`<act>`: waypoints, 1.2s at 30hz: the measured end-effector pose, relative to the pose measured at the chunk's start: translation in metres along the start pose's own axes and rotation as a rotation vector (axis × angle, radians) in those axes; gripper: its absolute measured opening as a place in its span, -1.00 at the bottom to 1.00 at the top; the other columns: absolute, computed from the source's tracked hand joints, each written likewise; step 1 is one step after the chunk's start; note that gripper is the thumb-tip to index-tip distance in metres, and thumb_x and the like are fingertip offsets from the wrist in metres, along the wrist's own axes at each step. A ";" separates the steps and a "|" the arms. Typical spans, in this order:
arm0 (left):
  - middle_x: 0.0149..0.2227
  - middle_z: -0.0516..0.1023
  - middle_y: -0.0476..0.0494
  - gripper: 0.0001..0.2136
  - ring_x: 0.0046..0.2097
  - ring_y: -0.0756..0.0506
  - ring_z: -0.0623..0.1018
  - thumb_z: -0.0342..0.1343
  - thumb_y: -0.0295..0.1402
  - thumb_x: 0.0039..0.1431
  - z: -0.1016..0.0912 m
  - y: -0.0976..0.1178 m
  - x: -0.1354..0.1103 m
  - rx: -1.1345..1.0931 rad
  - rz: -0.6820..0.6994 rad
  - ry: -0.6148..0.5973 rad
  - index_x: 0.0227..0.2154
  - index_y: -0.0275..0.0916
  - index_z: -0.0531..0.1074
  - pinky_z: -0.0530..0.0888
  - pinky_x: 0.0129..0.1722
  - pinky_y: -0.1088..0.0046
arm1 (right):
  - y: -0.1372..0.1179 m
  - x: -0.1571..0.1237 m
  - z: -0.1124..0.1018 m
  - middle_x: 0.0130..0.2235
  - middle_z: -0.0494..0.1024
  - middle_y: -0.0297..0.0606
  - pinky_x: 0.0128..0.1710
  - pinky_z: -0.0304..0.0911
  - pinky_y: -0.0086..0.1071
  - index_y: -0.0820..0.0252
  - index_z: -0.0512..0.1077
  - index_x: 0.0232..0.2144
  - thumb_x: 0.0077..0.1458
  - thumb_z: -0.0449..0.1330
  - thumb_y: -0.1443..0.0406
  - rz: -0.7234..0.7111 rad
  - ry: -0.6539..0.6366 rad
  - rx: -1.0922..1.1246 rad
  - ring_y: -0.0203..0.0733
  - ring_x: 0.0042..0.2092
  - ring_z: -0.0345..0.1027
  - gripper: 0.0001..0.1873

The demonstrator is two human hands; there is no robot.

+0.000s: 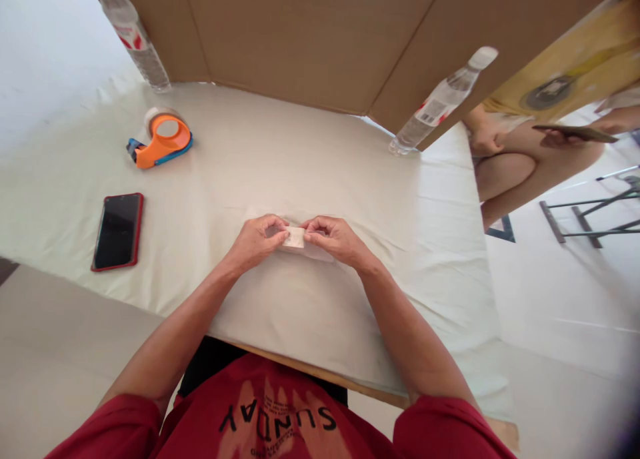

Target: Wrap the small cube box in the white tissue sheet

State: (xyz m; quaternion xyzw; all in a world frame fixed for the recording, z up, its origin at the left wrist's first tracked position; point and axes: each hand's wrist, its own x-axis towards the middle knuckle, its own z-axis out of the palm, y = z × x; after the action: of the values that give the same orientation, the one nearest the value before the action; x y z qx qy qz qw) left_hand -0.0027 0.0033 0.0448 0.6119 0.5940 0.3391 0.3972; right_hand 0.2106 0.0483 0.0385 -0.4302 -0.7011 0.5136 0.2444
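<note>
Both of my hands meet at the middle of the cloth-covered table (310, 179). My left hand (257, 240) and my right hand (335, 237) each pinch one end of a small pale square piece (294, 237), which looks like folded paper or tape. The piece is held just above the white cloth, between my fingertips. Fingers of both hands are curled closed around its edges.
An orange tape dispenser (163, 139) lies at the back left, and a red-cased phone (118, 231) lies face up at the left. Two plastic water bottles (134, 35) (440, 102) stand before a cardboard panel (320, 39). Another person (530, 152) sits at right holding a phone.
</note>
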 end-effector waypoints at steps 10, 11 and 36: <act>-0.19 0.69 -0.12 -0.85 -0.19 -0.10 0.61 0.15 -0.26 0.10 -0.001 0.000 -0.025 -0.038 -0.013 -0.062 -0.46 -0.23 0.48 0.48 -0.22 0.44 | -0.004 -0.028 0.018 -0.38 0.58 -0.29 -0.35 0.20 -0.40 0.17 0.49 -0.42 0.05 0.24 0.14 0.078 0.008 -0.065 -0.24 -0.35 0.35 -0.79; -0.20 0.69 -0.12 -0.85 -0.20 -0.10 0.62 0.15 -0.27 0.10 -0.001 -0.001 -0.028 -0.040 -0.013 -0.064 -0.47 -0.23 0.48 0.48 -0.21 0.44 | -0.003 -0.031 0.020 -0.36 0.59 -0.29 -0.35 0.21 -0.40 0.17 0.49 -0.41 0.05 0.24 0.14 0.078 0.013 -0.061 -0.24 -0.34 0.36 -0.79; -0.47 0.55 0.01 -0.86 -0.41 -0.02 0.45 0.16 -0.27 0.01 -0.004 -0.001 -0.022 -0.007 -0.064 -0.130 -0.45 -0.24 0.52 0.34 -0.41 0.51 | -0.001 -0.049 0.023 -0.29 0.59 -0.21 -0.25 0.29 -0.29 0.14 0.49 -0.30 0.18 0.17 0.23 -0.048 0.305 -0.455 -0.15 -0.28 0.42 -0.88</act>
State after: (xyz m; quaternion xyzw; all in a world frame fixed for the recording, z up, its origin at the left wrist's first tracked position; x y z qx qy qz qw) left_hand -0.0086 -0.0183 0.0467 0.6119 0.5850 0.2880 0.4478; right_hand 0.2175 -0.0053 0.0362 -0.5295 -0.7636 0.2663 0.2563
